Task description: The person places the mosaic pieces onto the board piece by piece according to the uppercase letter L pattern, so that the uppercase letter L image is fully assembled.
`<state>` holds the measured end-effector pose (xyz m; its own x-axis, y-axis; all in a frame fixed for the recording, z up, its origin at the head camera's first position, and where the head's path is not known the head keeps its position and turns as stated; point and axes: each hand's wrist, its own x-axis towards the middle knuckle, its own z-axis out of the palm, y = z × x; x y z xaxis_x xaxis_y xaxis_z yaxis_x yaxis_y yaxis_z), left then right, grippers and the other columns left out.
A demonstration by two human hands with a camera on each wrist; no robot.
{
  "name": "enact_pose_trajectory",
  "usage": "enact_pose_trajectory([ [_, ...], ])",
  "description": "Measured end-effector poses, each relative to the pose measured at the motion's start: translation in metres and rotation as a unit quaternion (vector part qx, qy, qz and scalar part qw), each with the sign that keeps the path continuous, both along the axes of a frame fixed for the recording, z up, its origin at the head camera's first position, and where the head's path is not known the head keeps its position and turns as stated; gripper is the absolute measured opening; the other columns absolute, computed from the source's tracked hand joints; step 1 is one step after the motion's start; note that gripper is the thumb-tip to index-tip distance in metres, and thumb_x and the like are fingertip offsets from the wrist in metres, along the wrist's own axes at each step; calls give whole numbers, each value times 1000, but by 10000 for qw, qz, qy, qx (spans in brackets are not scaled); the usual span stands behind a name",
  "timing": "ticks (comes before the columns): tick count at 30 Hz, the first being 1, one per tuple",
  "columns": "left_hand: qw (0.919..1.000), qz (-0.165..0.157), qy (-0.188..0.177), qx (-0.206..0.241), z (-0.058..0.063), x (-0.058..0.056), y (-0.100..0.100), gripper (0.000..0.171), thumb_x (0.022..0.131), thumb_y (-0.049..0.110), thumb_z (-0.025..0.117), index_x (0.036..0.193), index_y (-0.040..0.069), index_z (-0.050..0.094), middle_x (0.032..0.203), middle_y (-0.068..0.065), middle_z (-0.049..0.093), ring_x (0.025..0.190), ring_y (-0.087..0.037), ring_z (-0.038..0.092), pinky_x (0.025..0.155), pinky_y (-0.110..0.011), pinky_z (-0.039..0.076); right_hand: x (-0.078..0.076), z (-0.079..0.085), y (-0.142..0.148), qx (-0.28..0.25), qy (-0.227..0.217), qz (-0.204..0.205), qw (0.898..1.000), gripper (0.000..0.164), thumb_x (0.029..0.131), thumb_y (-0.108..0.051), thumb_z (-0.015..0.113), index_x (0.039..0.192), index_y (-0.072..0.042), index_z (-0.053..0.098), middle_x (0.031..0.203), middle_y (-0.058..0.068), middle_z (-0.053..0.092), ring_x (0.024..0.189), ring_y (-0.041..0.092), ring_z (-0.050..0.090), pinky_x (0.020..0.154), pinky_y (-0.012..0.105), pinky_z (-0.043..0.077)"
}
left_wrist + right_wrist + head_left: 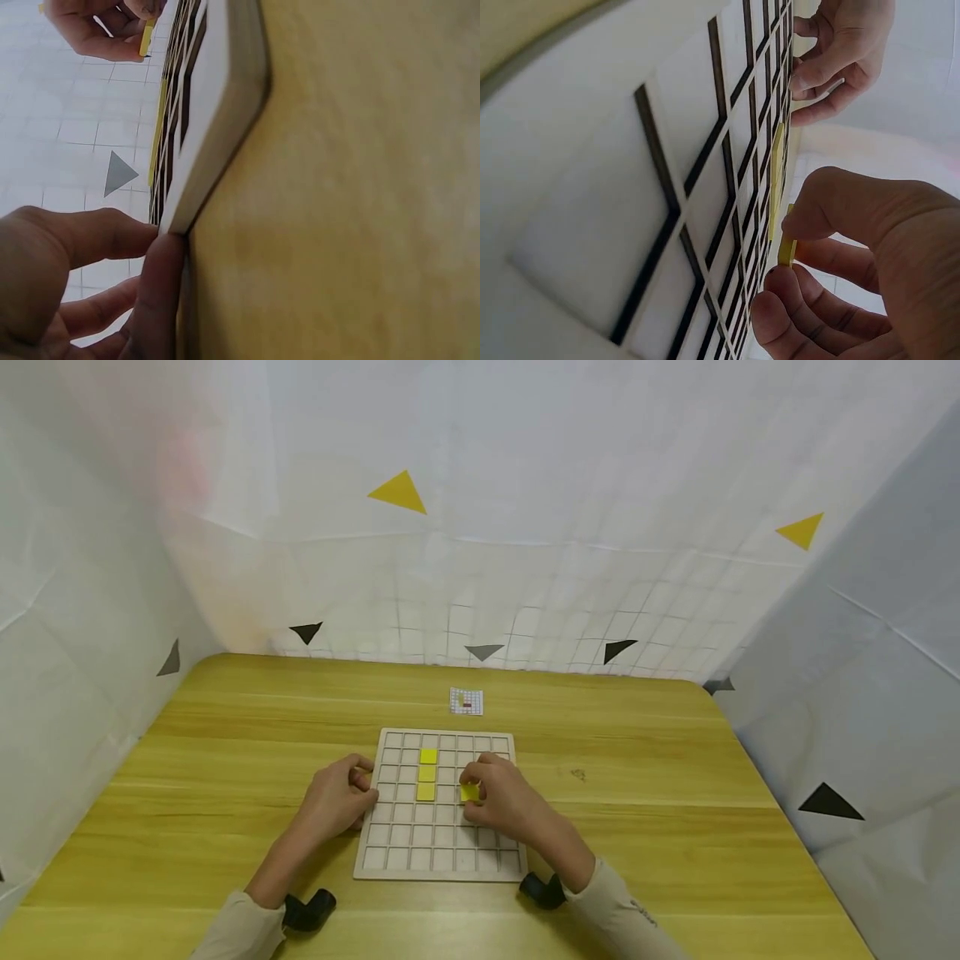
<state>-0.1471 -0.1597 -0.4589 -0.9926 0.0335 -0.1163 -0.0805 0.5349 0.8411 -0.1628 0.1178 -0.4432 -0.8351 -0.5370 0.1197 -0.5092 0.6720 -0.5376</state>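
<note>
A pale grid board [442, 860] lies on the table, with three yellow square tiles [427, 773] set in a column left of its middle. My right hand [510, 797] pinches another yellow tile [468, 792] between thumb and fingers, close over the board to the right of that column. In the right wrist view this tile [787, 244] is tilted on edge. At the board's left edge, my left hand [333, 793] holds the rim between thumb and finger. The left wrist view shows those fingertips [165, 259] at the board's edge [217, 150].
Behind the board lies a small printed card [467, 702] with a grid and coloured squares on it. The wooden table [645, 752] is bordered by white sheets [525, 568] bearing yellow, grey and black triangles. Black devices [309, 910] sit at both wrists.
</note>
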Motion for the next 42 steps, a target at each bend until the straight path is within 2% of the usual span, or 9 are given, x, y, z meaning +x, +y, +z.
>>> enact_pose_trajectory([
  [8,10000,-21,-8,-92,-1,-2,-1,38,86,4,69,122,0,60,89,-9,60,55,-17,60,46,-32,54,0,1,-3,-36,94,69,9999,26,76,-5,73,102,-6,72,93,0,58,75,15,55,63,23,48],
  [12,9999,-18,26,-110,-1,-2,-2,38,86,5,69,122,-1,60,89,-9,61,55,-17,60,46,-31,54,1,2,-8,-50,56,123,9999,24,77,-7,74,101,-6,73,91,-1,58,74,13,52,63,23,47],
  [18,9999,-24,21,-123,-2,-4,-2,38,86,5,69,122,-1,59,89,-10,60,55,-17,60,46,-31,54,3,4,-14,-165,-14,202,9997,24,78,-5,74,101,-5,72,91,1,58,75,16,55,63,22,47],
  [23,9999,-26,36,-121,-1,-5,-2,38,86,5,69,122,-1,59,89,-10,61,54,-18,60,46,-32,54,3,4,-19,-206,118,312,9992,23,78,-4,74,101,-4,72,90,2,57,73,15,53,63,22,47],
  [32,9999,53,-10,-104,-1,-3,-3,37,86,4,69,122,-1,60,90,-9,60,57,-17,60,46,-32,54,3,3,-29,-30,-14,398,9992,23,79,-6,73,103,-6,72,94,0,59,79,15,56,68,21,48],
  [38,9999,44,-5,-119,0,-1,-3,37,86,3,69,122,-1,60,90,-9,60,58,-16,60,46,-32,54,6,1,-36,47,68,456,9989,23,80,-8,75,102,-6,72,95,0,60,80,14,57,72,21,48],
  [42,10000,22,-14,-96,-1,-1,-3,38,86,4,69,122,-1,60,90,-9,60,58,-16,61,46,-31,54,8,0,-40,61,208,510,9985,22,80,-8,77,101,-6,72,92,0,60,76,10,53,69,20,48],
])
